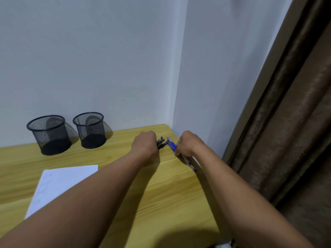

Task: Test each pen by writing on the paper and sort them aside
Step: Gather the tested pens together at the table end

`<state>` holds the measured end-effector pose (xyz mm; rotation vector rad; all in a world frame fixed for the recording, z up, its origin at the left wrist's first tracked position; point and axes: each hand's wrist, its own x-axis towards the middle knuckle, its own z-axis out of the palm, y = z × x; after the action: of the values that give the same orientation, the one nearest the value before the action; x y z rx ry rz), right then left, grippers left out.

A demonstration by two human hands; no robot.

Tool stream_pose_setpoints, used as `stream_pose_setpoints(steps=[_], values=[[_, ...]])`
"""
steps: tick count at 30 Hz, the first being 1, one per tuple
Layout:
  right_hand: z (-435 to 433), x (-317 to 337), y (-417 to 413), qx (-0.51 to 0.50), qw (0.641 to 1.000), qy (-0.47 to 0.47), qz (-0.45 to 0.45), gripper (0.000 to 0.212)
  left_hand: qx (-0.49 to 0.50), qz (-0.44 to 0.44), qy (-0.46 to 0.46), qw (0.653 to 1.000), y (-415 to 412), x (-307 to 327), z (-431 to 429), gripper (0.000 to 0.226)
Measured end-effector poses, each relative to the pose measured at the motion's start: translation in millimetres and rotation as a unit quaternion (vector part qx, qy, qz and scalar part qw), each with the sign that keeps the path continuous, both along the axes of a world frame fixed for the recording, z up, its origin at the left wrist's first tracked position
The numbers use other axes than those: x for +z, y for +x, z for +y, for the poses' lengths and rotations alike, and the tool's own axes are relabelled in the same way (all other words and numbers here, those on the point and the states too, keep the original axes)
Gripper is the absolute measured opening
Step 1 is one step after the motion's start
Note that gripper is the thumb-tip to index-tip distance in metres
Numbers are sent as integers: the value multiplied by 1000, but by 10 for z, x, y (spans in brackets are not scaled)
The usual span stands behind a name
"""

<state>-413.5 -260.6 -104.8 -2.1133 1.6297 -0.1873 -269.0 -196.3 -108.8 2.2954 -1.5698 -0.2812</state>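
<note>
In the head view, near the table's (125, 176) far right corner, our left hand (144, 144) clenches black pens (161, 142), tips poking rightward. Just beside, our right hand (187, 143) grips blue-capped pens (172, 144). Paper (59, 179) lies well left.

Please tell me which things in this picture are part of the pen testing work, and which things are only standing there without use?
Part of the job:
- black pens, gripped in the left hand
- blue pens, gripped in the right hand
- paper on the table

Just there now:
- two empty mesh cups, possibly for sorting
- curtain
</note>
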Motion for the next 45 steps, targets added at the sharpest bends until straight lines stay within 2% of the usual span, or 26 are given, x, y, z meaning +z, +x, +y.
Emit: stream_pose_setpoints(steps=[2, 5, 7, 11, 16, 19, 25, 30, 36, 45], values=[[20, 13, -25, 4, 1000, 7, -16, 25, -18, -13, -1, 1000, 43, -7, 26, 24], [72, 48, -92, 0, 998, 20, -56, 21, -26, 1, -14, 1000, 74, 0, 58, 29], [115, 92, -154, -5, 995, 26, -98, 15, -28, 24, -30, 999, 103, 12, 66, 30], [205, 195, -261, -15, 980, 34, -193, 18, -40, 102, -57, 992, 192, 113, 117, 27], [325, 346, -253, -7, 958, 32, -284, 29, -56, 238, -122, 962, 341, 291, 282, 21], [438, 504, -146, 13, 947, 33, -321, 41, -54, 313, -165, 934, 473, 390, 412, 27], [674, 867, 354, 62, 924, 13, -377, 44, -53, 387, -244, 888, 860, 739, 829, 30], [855, 1149, 974, 102, 912, -27, -397, 40, -28, 398, -301, 866, 1397, 1013, 1188, 31], [969, 1320, 1789, 125, 891, -53, -434, 30, 13, 357, -357, 863, 2072, 1211, 1449, 31], [748, 1083, 2634, 106, 894, -103, -422, 23, 85, 323, -424, 842, 2734, 1091, 1286, 34]])
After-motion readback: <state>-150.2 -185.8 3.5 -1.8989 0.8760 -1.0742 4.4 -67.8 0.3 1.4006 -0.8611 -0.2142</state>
